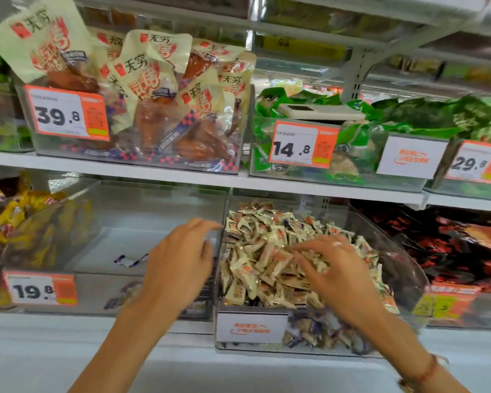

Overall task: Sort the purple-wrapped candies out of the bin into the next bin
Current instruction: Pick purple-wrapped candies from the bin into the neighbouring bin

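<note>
Hands over the candy bin (403,268), hunting out the purple wrappers

The clear plastic bin is heaped with small, crinkly, pillow-shaped candies (267,256), mostly cream and orange; the purple-wrapped candies (309,327) show mainly low down against the bin's front wall, beside its white label. The right hand (332,268) lies on top of the heap with fingers spread and bent, raking, with nothing clearly pinched. The left hand (179,259) hovers just left of the bin, over the next bin (142,211), fingers loosely open and empty; one purple candy (129,260) already lies on that bin's floor. I'd judge these light, slippery and soft-edged, best pinched by a twisted wrapper end rather than scooped.
</note>
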A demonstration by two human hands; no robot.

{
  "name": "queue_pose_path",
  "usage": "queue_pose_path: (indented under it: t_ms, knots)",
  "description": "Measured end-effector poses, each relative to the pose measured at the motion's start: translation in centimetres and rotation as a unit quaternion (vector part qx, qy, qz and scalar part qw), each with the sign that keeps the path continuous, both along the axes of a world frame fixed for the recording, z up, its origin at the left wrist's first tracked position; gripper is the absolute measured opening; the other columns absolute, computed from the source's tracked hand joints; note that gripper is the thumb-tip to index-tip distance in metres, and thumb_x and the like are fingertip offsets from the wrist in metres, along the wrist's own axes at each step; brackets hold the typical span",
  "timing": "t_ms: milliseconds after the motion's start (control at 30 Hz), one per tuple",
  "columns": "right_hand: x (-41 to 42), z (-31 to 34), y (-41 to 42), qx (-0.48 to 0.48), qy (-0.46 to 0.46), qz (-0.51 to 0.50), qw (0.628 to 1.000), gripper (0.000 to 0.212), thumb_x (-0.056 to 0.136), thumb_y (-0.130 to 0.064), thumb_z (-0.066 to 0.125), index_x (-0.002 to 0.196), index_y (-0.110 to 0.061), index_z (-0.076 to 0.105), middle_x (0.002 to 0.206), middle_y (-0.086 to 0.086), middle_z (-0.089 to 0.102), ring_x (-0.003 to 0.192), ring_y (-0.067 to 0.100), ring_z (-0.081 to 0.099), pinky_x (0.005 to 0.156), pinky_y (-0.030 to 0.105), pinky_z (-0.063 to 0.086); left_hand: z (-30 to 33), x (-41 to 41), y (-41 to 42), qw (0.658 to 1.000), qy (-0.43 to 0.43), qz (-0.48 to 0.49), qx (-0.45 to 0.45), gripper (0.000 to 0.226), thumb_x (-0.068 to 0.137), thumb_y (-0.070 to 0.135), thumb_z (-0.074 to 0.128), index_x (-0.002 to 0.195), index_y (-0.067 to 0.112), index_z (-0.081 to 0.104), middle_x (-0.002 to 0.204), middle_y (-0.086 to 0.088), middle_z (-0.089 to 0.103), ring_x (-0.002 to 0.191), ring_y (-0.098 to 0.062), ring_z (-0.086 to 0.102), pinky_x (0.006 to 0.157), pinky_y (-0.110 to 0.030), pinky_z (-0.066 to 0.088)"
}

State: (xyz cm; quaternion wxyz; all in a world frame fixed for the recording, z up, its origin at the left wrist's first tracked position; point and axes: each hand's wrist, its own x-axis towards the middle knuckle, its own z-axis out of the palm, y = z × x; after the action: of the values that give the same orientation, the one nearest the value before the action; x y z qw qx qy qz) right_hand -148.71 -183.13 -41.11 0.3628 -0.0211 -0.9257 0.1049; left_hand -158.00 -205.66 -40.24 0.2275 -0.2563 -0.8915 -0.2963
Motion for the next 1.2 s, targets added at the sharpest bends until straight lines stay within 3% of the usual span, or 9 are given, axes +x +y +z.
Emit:
queue_pose_path:
  t_ms: [100,200,300,433,567,667,867,1000,1200]
  knots:
    - [2.9,-0.6,6.0,0.009,0.033,-0.127,0.991,0.018,0.075,-0.008,0.079,0.091,-0.015,0.076,0.084,0.005,0.072,0.088,0.035,0.061,0.072,0.041,0.050,0.4,3.1,3.3,0.993,0.059,-0.105,0.005,0.028,0.098,0.025,0.048,0.120,0.037,0.060,0.123,0.025,0.055,0.114,-0.001,0.050,0.082,-0.020,0.042]
    - [4.0,-1.3,9.7,0.007,0.033,-0.200,0.979,0.028,0.077,-0.011,0.077,0.104,-0.009,0.072,0.100,0.014,0.070,0.098,0.042,0.057,0.077,0.047,0.050,-0.3,3.6,6.3,0.982,0.056,-0.177,-0.026,0.032,0.099,0.026,0.045,0.126,0.037,0.058,0.130,0.025,0.050,0.122,0.004,0.042,0.090,-0.007,0.029]
    - [3.7,-3.1,11.3,0.038,-0.023,-0.214,0.976,0.041,0.082,-0.020,0.074,0.119,-0.006,0.065,0.117,0.015,0.065,0.109,0.041,0.055,0.085,0.047,0.050,-0.5,2.1,9.8,0.977,0.039,-0.198,-0.066,0.036,0.101,0.022,0.043,0.135,0.032,0.050,0.143,0.018,0.042,0.132,-0.002,0.035,0.104,-0.016,0.026]
    - [3.5,-4.6,11.9,0.081,-0.025,-0.215,0.973,0.037,0.076,-0.017,0.077,0.109,-0.002,0.069,0.106,0.013,0.069,0.103,0.038,0.059,0.080,0.044,0.054,0.2,-1.8,15.1,0.979,0.013,-0.159,-0.124,0.043,0.102,0.020,0.040,0.144,0.024,0.039,0.154,0.006,0.029,0.140,-0.015,0.027,0.113,-0.033,0.024]
    - [3.4,-4.7,12.0,0.077,-0.026,-0.222,0.972,0.039,0.078,-0.018,0.075,0.113,-0.003,0.068,0.109,0.013,0.069,0.108,0.038,0.058,0.085,0.045,0.054,0.1,-4.6,19.1,0.950,-0.075,-0.120,-0.278,0.055,0.103,0.035,0.030,0.153,0.022,0.012,0.161,0.000,0.005,0.147,-0.023,0.007,0.119,-0.043,0.012]
    - [3.4,-4.7,11.9,0.064,-0.034,-0.222,0.972,0.035,0.080,-0.021,0.072,0.112,-0.007,0.069,0.112,0.012,0.068,0.111,0.039,0.055,0.080,0.045,0.055,-0.8,-5.2,19.6,0.924,-0.098,-0.097,-0.358,0.054,0.102,0.046,0.022,0.152,0.027,0.015,0.160,-0.002,0.014,0.147,-0.023,0.012,0.119,-0.043,0.007]
    - [3.4,-3.9,11.2,0.020,-0.003,-0.236,0.972,0.029,0.079,-0.017,0.073,0.108,-0.013,0.072,0.115,0.011,0.067,0.118,0.042,0.050,0.097,0.053,0.039,-0.8,-2.1,15.6,0.948,-0.025,-0.138,-0.286,0.039,0.100,0.043,0.033,0.130,0.027,0.054,0.120,-0.002,0.062,0.117,-0.020,0.049,0.103,-0.036,0.035]
    - [1.2,-1.2,9.5,0.044,0.039,-0.173,0.983,0.021,0.083,-0.014,0.069,0.104,-0.014,0.072,0.106,0.007,0.069,0.113,0.037,0.053,0.092,0.044,0.040,-1.3,-0.3,13.1,0.968,-0.005,-0.154,-0.200,0.042,0.100,0.045,0.035,0.136,0.029,0.048,0.136,0.007,0.053,0.130,-0.014,0.039,0.110,-0.032,0.027]
    - [-8.1,0.2,8.1,-0.017,-0.152,-0.054,0.987,0.030,0.099,-0.019,0.043,0.122,-0.011,0.062,0.117,0.013,0.066,0.111,0.032,0.058,0.089,0.042,0.050,-2.1,0.1,11.5,0.971,-0.009,-0.167,-0.171,0.041,0.103,0.038,0.030,0.144,0.039,0.032,0.149,0.021,0.032,0.141,-0.008,0.020,0.114,-0.029,0.020]
